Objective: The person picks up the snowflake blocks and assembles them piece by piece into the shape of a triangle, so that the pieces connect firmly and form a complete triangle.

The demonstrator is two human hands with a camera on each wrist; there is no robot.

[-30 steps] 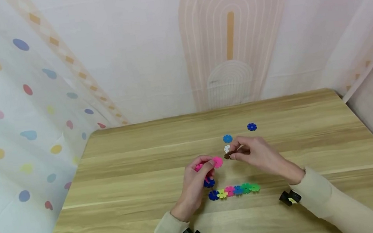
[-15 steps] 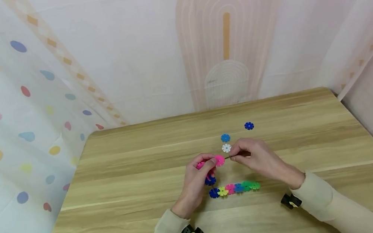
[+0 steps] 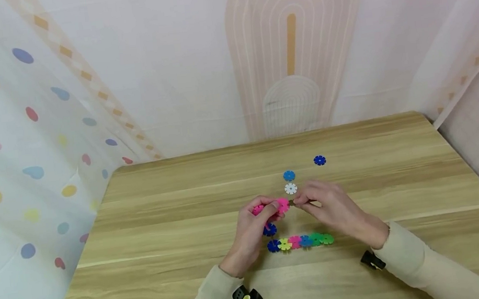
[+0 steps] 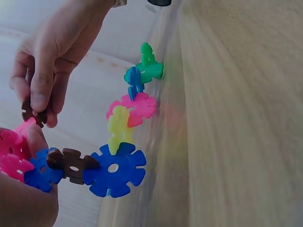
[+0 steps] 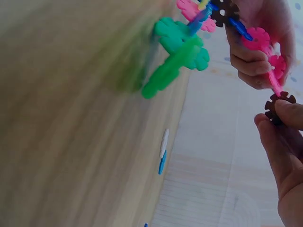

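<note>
Between the two hands, over the wooden table (image 3: 178, 232): a chain of snowflake discs (image 3: 300, 242), flat plastic rounds with slotted rims and a centre hole, slotted edge to edge. Colours along it: green, green, blue, pink, yellow, dark blue (the wrist views show more joined on, brown, blue, then pink). Surfaces smooth, slightly glossy.

Left hand (image 3: 253, 230) grips the pink end of the chain (image 3: 282, 205), fingers curled round it; the rest of the chain trails down and lies on the table just below both hands.

Right hand (image 3: 333, 205) pinches a single brown disc (image 5: 279, 108) between thumb and forefinger, its edge at the pink disc.

Beyond the hands, three loose discs lie flat: white (image 3: 290, 189) nearest, light blue (image 3: 288, 175) just past it, dark blue (image 3: 319, 160) further right.

Versus a second ago: the right hand has closed in leftward, brown disc now meeting the pink one; the white disc, then partly covered, shows whole.
</note>
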